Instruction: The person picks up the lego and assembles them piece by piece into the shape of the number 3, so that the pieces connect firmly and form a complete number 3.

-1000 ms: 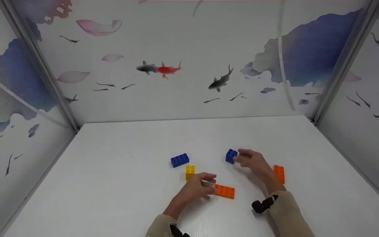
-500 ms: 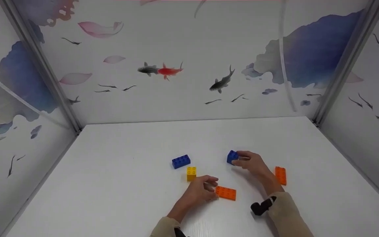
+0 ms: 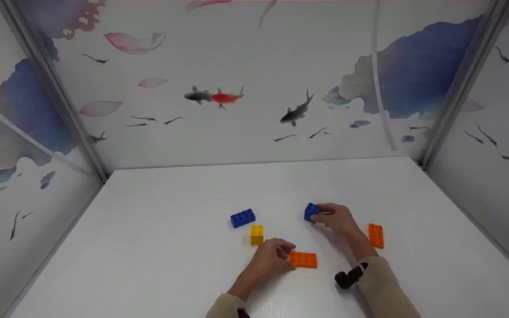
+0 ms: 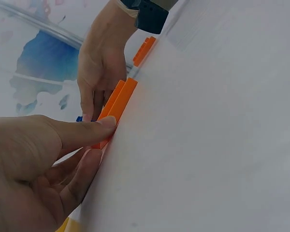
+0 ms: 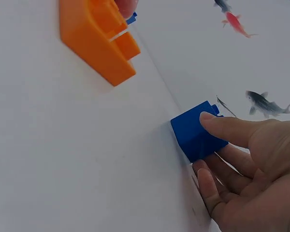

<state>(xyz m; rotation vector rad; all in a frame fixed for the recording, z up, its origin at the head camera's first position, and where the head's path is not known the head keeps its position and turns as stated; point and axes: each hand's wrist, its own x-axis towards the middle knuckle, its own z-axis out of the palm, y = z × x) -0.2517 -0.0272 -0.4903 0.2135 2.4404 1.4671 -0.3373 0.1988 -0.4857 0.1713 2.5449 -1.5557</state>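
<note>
My left hand pinches the left end of an orange flat toy brick between thumb and fingers; in the left wrist view the thumb lies along the brick's side. Farther back, my right hand grips a small blue toy brick, its thumb across one face in the right wrist view, where this blue brick shows studs pointing away toward the wall. Just behind the left hand stands a yellow brick with studs up.
Beyond the yellow brick lies a longer blue brick. A second orange brick rests right of the right wrist. Printed walls with fish enclose the white table at the back and sides.
The left hand's thumb and fingers have closed on the end of the orange brick, which has turned slightly. The right hand's fingers have closed around the small blue brick.
</note>
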